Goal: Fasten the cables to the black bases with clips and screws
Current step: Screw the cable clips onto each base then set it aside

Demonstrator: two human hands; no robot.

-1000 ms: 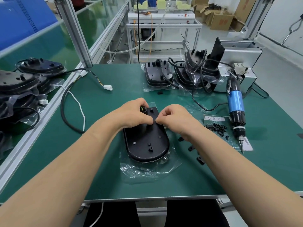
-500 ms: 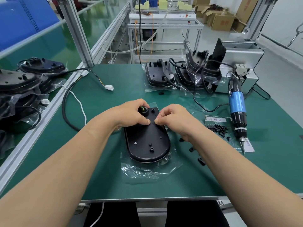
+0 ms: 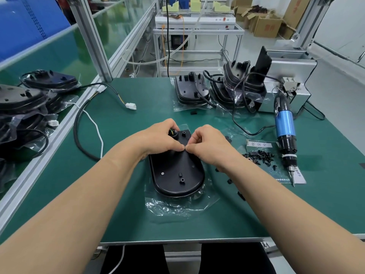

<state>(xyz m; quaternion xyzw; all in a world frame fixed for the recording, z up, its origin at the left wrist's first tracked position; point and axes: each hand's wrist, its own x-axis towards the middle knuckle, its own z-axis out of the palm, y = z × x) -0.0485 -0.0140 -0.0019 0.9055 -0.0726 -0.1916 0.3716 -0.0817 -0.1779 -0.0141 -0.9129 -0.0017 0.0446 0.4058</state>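
A black oval base (image 3: 175,173) lies on a clear plastic bag at the middle of the green table. My left hand (image 3: 158,139) grips the cable end with coloured wires (image 3: 172,132) at the base's far end. The black cable (image 3: 78,131) loops away to the left. My right hand (image 3: 207,145) is curled over the base's right edge. Its thumb and forefinger pinch a small clip that the fingers mostly hide. The fingertips of both hands touch over the base.
A pile of black screws (image 3: 258,156) and a blue electric screwdriver (image 3: 285,127) lie to the right. Loose black clips (image 3: 241,194) sit beside my right forearm. More bases (image 3: 189,91) and a grey machine (image 3: 286,76) stand behind. Bagged bases (image 3: 23,99) are stacked left.
Both hands have stayed on the far end of the base. Their fingertips have drawn closer until they touch.
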